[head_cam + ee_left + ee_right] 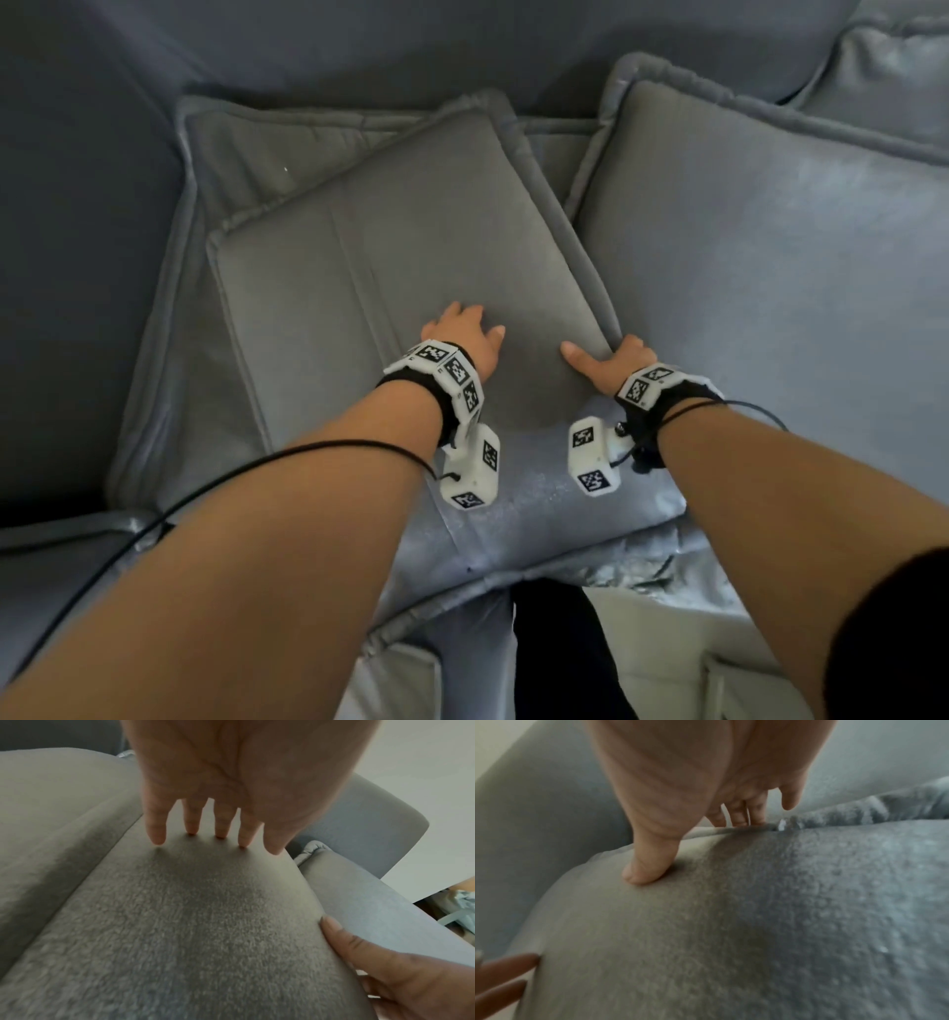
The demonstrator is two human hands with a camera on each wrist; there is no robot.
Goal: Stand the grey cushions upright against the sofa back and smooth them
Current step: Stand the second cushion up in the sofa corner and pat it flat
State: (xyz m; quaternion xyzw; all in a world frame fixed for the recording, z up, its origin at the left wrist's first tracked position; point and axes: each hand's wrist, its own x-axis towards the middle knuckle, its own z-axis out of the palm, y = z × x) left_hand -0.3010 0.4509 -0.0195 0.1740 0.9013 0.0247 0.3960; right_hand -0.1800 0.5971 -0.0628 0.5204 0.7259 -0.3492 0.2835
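Note:
A grey cushion [411, 246] lies tilted at the centre of the sofa, its top leaning on a second grey cushion [246, 154] behind it. My left hand [462, 334] rests on its face with straight, spread fingers, whose tips [216, 833] dent the fabric [192, 923]. My right hand [611, 354] grips the cushion's right edge. Its thumb [649, 870] presses on the face [731, 923] and its fingers curl behind the piped edge. A third grey cushion [770, 257] leans to the right.
The sofa back [411, 41] runs along the top and a dark armrest [77, 257] stands at the left. Another cushion [893, 77] sits at the far upper right. The seat's front edge [51, 565] is near me.

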